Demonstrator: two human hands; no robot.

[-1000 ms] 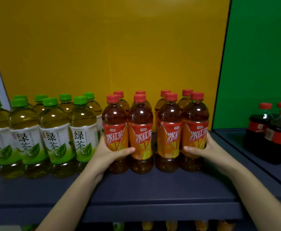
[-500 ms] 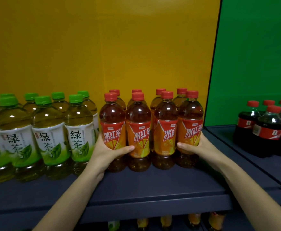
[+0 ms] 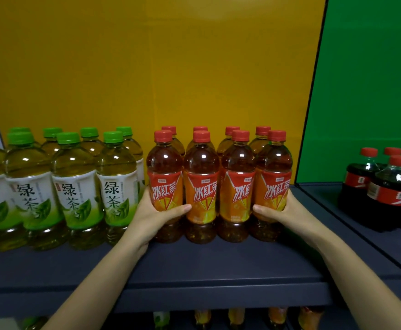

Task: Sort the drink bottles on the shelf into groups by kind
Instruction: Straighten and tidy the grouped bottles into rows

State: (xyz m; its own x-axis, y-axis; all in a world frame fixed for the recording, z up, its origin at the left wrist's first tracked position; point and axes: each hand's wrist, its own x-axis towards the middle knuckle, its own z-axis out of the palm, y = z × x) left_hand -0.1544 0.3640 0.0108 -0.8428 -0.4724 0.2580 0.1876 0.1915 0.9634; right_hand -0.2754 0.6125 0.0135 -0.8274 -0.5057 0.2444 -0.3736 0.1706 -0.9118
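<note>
Several red-capped iced-tea bottles [image 3: 201,186] with orange-red labels stand in two rows at the middle of the dark shelf [image 3: 194,265]. My left hand [image 3: 151,213] wraps the leftmost front bottle [image 3: 165,184], thumb across its label. My right hand [image 3: 285,210] wraps the rightmost front bottle [image 3: 274,184]. Both hands press the block from its two ends. To the left, several green-capped green-tea bottles [image 3: 75,191] stand in two rows, close against the iced-tea block.
Dark cola bottles [image 3: 389,194] with red caps stand on the adjoining shelf at the right, before a green back panel [image 3: 370,91]. A yellow panel [image 3: 147,67] backs the middle shelf. Bottle tops [image 3: 235,316] show on the shelf below.
The hands keep their grip on the two end bottles. The view has swung back to the left, so more green-tea bottles show and fewer cola bottles.
</note>
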